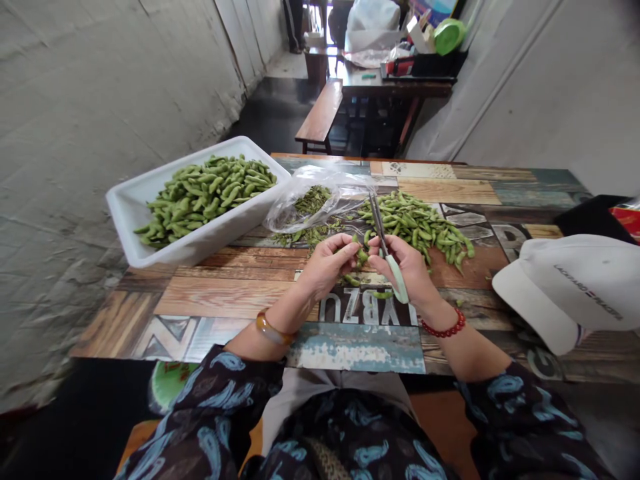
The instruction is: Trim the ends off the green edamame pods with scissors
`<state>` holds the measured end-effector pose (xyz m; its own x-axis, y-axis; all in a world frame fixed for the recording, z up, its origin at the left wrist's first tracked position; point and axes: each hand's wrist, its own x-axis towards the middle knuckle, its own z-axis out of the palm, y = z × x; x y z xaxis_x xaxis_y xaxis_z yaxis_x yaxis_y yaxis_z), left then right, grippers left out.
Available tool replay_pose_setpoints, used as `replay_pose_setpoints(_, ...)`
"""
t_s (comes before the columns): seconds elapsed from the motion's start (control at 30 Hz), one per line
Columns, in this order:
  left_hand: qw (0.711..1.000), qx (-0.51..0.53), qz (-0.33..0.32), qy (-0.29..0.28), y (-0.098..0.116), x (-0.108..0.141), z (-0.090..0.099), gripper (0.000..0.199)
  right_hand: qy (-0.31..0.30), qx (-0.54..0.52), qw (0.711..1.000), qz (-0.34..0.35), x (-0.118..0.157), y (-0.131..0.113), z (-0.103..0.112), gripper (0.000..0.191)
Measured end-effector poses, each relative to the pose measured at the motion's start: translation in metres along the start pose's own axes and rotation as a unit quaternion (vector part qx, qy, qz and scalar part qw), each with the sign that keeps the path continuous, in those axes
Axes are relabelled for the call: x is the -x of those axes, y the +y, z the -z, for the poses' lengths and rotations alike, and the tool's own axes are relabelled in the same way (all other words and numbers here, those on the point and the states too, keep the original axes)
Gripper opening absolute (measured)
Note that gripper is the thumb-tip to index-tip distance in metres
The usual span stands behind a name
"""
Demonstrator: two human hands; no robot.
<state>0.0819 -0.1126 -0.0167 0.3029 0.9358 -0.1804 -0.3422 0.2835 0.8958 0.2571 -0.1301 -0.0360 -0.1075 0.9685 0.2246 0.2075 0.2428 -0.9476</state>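
Observation:
Near the middle of the table, my left hand [336, 261] pinches a green soybean pod [361, 253]. Close on its right, my right hand [403, 265] is closed around scissors [395, 270] with pale green handles; their blades point up and away from me. Whether the blades are apart I cannot tell. A pile of soybean pods [425, 227] lies just beyond my right hand. Past my left hand sits a clear plastic bag [320, 193] with green trimmings in it, and more trimmings [307, 237] are scattered before it. A few single pods lie below my hands.
A white tub [200, 248] heaped with pods stands at the table's left side. On the right lies a white cap [570, 283], with a black and red object behind it. Farther back are a bench [323, 113] and another table [400, 87] loaded with items.

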Motion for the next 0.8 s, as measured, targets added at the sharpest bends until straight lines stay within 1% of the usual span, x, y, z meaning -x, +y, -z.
replay_pose_setpoints(0.1, 1.000, -0.007, -0.016, 0.008, 0.006, 0.001, 0.002, 0.031, -0.005, 0.088, 0.994, 0.066, -0.002, -0.002, 0.011, 0.041)
replay_pose_setpoints(0.2, 0.999, -0.019, -0.033, 0.024, 0.008, 0.001, 0.004, 0.030, -0.014, 0.188, 0.972, 0.142, -0.003, -0.003, 0.017, 0.041)
replay_pose_setpoints(0.3, 0.998, -0.026, -0.049, 0.032, 0.007, 0.000, 0.006, 0.028, -0.030, 0.235, 0.954, 0.186, -0.004, -0.002, 0.017, 0.041)
replay_pose_setpoints(0.4, 0.996, -0.043, -0.071, 0.027, 0.005, -0.001, 0.006, 0.027, -0.046, 0.246, 0.947, 0.203, -0.003, -0.001, 0.014, 0.042)
replay_pose_setpoints(0.53, 0.989, -0.102, -0.105, 0.018, 0.005, 0.002, 0.003, 0.021, -0.060, 0.241, 0.945, 0.212, -0.002, 0.000, 0.012, 0.043)
replay_pose_setpoints(0.63, 0.985, -0.131, -0.111, 0.012, 0.006, 0.004, 0.001, 0.019, -0.062, 0.233, 0.948, 0.206, -0.002, 0.001, 0.011, 0.045)
replay_pose_setpoints(0.8, 0.983, -0.146, -0.110, 0.014, 0.007, 0.004, 0.002, 0.018, -0.070, 0.230, 0.948, 0.210, -0.002, 0.004, 0.010, 0.044)
